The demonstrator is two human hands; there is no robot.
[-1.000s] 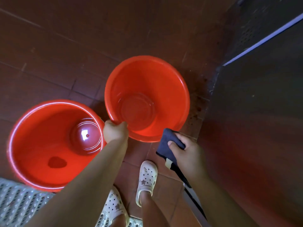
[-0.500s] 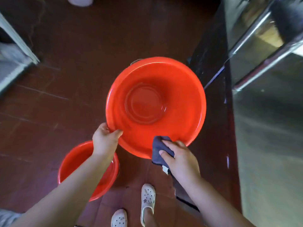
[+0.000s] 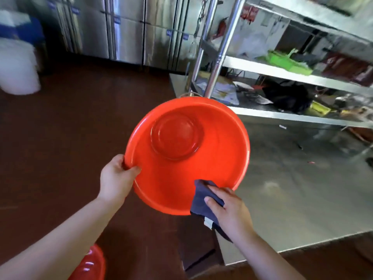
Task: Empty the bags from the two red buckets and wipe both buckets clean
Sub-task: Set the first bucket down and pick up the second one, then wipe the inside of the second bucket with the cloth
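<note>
I hold one red bucket (image 3: 218,158) up in the air, tilted with its open mouth towards me and nothing inside. My left hand (image 3: 117,178) grips its rim at the lower left. My right hand (image 3: 228,211) holds a dark blue cloth (image 3: 201,201) against the rim at the lower right, thumb on the cloth. The second red bucket (image 3: 90,265) stands on the floor at the bottom left, mostly cut off by my left arm and the frame edge.
A steel worktable (image 3: 292,188) lies to the right, with shelves (image 3: 282,75) of clutter above it and upright poles (image 3: 220,47). Steel fridge doors (image 3: 121,31) line the back wall. A white bin (image 3: 18,67) stands at the far left on the dark red floor.
The bucket has been lifted off the floor to chest height and tilted towards me. My view rose from the floor to the room. Both hands kept their grips.
</note>
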